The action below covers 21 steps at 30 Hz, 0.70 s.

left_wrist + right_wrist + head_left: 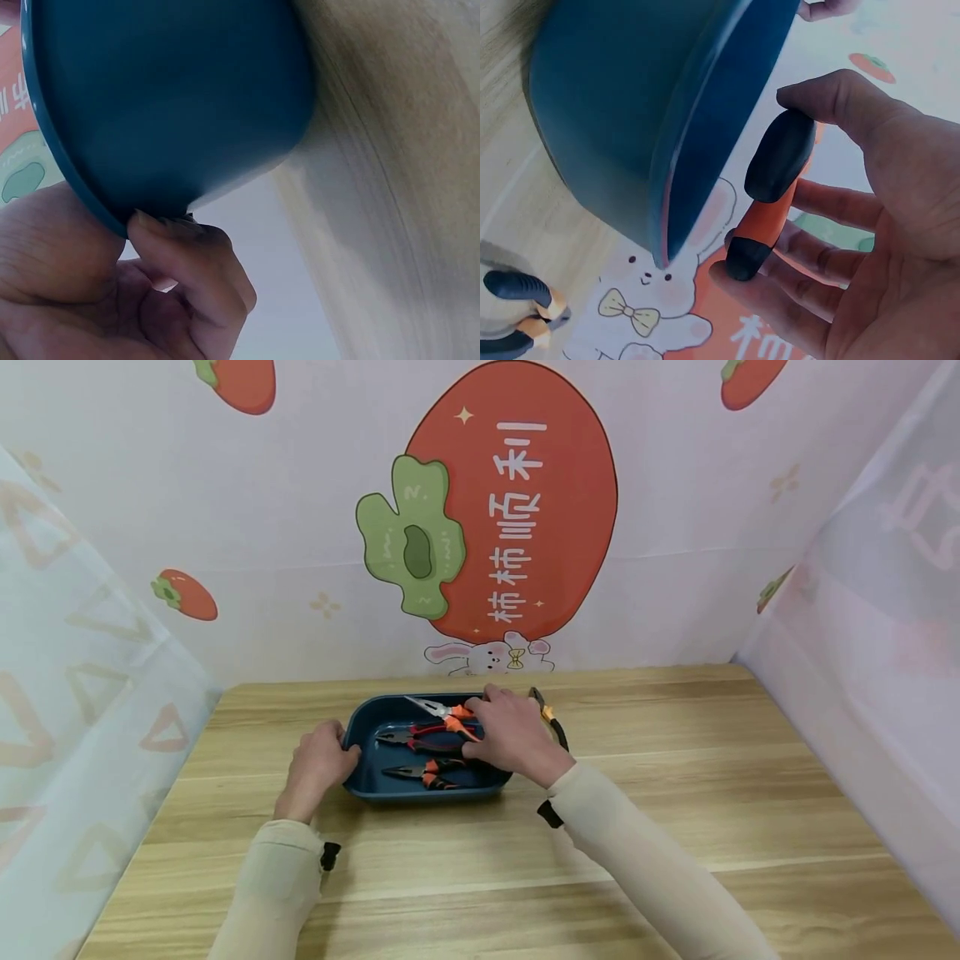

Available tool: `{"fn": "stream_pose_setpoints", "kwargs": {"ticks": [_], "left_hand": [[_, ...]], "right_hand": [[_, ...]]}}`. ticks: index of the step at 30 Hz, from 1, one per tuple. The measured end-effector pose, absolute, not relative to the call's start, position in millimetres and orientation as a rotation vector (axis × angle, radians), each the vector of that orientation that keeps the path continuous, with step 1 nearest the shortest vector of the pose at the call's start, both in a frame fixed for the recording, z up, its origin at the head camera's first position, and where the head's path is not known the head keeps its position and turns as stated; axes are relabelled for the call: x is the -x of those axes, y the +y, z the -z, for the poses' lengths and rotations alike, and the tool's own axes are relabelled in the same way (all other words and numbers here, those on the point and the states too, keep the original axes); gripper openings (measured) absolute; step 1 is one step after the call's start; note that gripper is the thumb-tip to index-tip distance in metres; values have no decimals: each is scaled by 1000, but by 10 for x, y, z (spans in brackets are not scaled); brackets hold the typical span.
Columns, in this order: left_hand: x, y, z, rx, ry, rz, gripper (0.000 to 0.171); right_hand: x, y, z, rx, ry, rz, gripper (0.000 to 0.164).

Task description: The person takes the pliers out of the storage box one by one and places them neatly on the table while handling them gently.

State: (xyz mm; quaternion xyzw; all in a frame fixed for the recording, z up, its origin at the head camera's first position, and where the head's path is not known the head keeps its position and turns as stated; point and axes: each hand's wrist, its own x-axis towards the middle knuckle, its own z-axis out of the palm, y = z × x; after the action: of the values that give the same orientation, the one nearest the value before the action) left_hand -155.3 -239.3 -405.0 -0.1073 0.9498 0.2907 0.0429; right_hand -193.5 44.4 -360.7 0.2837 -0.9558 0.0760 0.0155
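Observation:
My left hand pinches the rim of a dark blue tray at its left end; in the left wrist view, thumb and fingers clasp the tray's edge. Over the tray's right part, my right hand holds long-nose pliers by their orange and black handles, jaws pointing left. The right wrist view shows the thumb on one handle and fingertips at the other. Inside the tray lie red-and-black handled pliers and, nearer me, orange-and-black handled pliers. The right hand partly covers the tray's right end.
Black-and-yellow handled pliers lie on the wooden table just right of the tray. A printed cloth wall with fruit pictures rises behind the table, with more cloth at both sides.

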Motion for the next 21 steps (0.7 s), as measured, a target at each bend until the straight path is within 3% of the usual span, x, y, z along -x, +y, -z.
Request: {"fn": "stream_pose_setpoints", "kwargs": {"ticks": [21], "left_hand": [[1568,-2422,4064,289,2954,-870,34]], "right_hand": [[1829,995,3560,-724,-2895,-388,44]]}}
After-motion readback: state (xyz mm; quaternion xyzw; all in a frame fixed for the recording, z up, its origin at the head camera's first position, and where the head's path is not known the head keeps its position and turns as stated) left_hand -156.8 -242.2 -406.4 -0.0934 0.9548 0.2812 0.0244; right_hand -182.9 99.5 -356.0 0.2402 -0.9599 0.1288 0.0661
